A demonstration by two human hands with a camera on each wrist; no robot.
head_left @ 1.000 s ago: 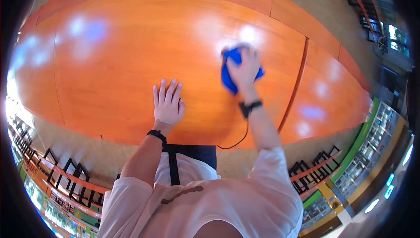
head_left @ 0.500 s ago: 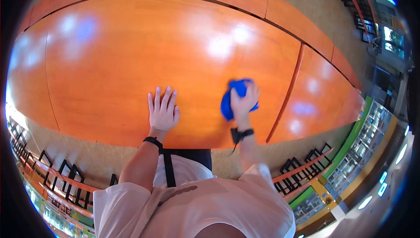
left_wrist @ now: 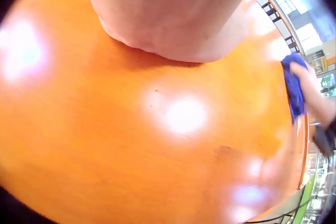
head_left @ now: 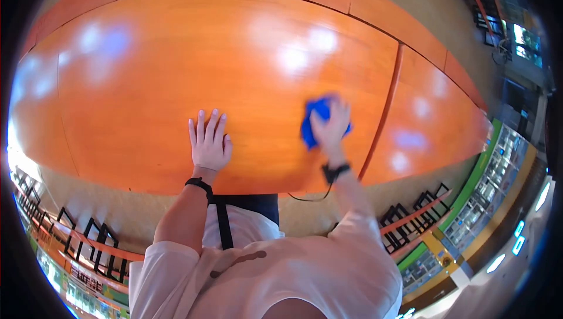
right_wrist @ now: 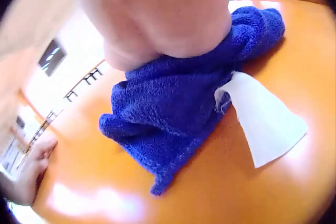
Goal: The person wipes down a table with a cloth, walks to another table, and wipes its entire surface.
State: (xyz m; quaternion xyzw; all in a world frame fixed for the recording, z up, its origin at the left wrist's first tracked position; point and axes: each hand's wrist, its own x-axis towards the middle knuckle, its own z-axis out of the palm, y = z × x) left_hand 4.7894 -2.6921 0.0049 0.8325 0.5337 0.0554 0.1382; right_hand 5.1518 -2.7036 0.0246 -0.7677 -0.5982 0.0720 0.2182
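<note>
The left hand [head_left: 210,147] lies palm down on the orange table [head_left: 152,72], fingers spread and straight; the left wrist view shows its heel [left_wrist: 173,35] against the wood. To its right, the right hand [head_left: 331,125] grips a bunched blue cloth [head_left: 309,131] on the tabletop, thumb to the left. Motion blurs its fingers. In the right wrist view, the palm's heel [right_wrist: 168,29] covers part of the fluffy cloth [right_wrist: 168,103], a white tag [right_wrist: 268,119] sticks out from it, and the fingers are hidden.
A seam [head_left: 384,113] crosses the table to the right of the cloth. A thin black cord [head_left: 311,200] hangs from the right wristband [head_left: 336,173] near the front edge. Dark-legged benches [head_left: 404,225] and glass display cases [head_left: 484,178] stand beyond the table.
The right hand and cloth came nearer the body, then moved slightly away again. The left hand stays flat on the table, while the head view has shifted a little.
</note>
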